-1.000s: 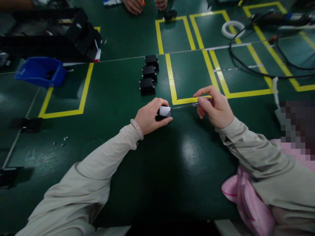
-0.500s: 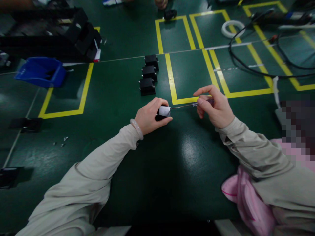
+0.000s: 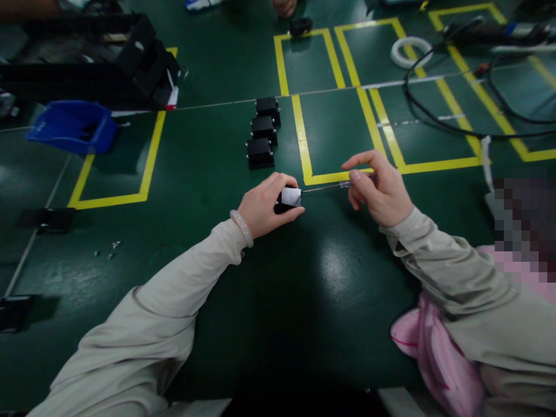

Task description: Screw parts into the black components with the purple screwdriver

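Observation:
Near the middle of the green table, my left hand (image 3: pixel 264 207) is wrapped round a small black box (image 3: pixel 290 198) with a whitish face, thumb below and fingers above. My right hand (image 3: pixel 377 188) grips the handle of a screwdriver (image 3: pixel 324 187) between thumb and fingers, its index finger lifted. The thin shaft lies almost level, and its tip meets the right side of the box. Just beyond my left hand, three similar black boxes (image 3: pixel 260 152) with small metal screws on their sides stand in a row.
A blue bin (image 3: pixel 72 127) and a large black rack (image 3: pixel 130 58) stand at left. Several loose screws (image 3: pixel 113 249) lie left of my forearm. A white tape roll (image 3: pixel 410 52) and black cable (image 3: pixel 438 119) lie far right, pink cloth (image 3: pixel 443 353) near my right sleeve. Another person's hand (image 3: pixel 284 7) shows at the top.
My right thumb and fingers have shifted slightly on the screwdriver handle. The box and my left hand stay in place.

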Tool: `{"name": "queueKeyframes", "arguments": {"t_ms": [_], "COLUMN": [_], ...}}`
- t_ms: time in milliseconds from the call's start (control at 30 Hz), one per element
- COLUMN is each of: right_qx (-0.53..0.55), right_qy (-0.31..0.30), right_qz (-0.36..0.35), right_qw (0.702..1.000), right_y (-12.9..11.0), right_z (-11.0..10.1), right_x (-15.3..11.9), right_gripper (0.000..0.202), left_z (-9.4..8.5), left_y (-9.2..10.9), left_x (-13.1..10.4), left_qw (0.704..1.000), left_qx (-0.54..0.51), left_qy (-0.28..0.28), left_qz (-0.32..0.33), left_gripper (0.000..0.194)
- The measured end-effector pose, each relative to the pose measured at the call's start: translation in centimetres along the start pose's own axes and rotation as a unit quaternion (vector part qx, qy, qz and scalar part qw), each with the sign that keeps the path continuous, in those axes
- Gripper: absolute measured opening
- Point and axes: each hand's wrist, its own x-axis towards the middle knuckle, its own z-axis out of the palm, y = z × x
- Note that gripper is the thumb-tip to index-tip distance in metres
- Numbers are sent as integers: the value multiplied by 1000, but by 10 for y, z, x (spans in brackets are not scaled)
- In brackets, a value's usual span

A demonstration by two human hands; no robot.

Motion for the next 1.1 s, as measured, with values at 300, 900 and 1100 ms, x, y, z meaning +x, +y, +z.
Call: {"name": "queueKeyframes", "arguments": {"t_ms": [300,900,1100], "right_qx": [-2,-2,5], "right_qy": [5,8,6], "right_qz": [-1,11,6], "right_qw": [1000,1000,1000], "right_y": [-2,-5,-6], "right_z": [0,0,0], "right_x": [-1,0,0], "right_gripper": [29,31,32], "left_z": [0,-1,0], "left_y": [1,1,0], "left_x": [0,0,0], "left_qw": [1000,1000,1000], "left_qx": [0,-1,-2], "left_qy": [-1,-4,-1], "left_qz": [-1,-2,1], "left_gripper": [34,34,34]}}
